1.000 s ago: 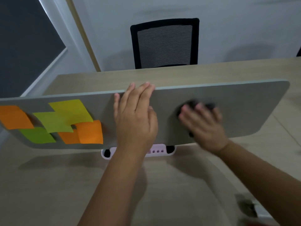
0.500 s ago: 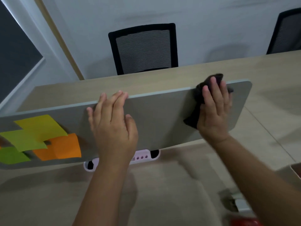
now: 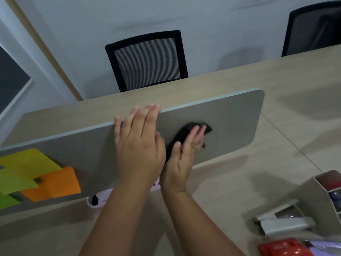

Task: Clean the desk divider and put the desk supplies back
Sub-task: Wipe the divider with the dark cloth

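Observation:
A grey desk divider (image 3: pixel 230 126) stands upright across the wooden desk (image 3: pixel 239 191). My left hand (image 3: pixel 138 145) lies flat on its face, fingertips hooked over the top edge. Just to the right, my right hand (image 3: pixel 182 157) presses a black cloth (image 3: pixel 186 132) against the panel's middle. Yellow, green and orange sticky notes (image 3: pixel 36 174) cling to the divider's left part.
A beige desk organiser (image 3: pixel 317 193) stands at the right edge, with a grey stapler (image 3: pixel 282 222) in front of it and a red packet (image 3: pixel 280 248) near the bottom. A pale pink object (image 3: pixel 99 198) pokes out under the divider. Two black mesh chairs (image 3: pixel 147 60) stand behind the desk.
My right hand has slid the cloth from the divider's upper right corner leftward and down to its middle, close to my left hand. The view has shifted right.

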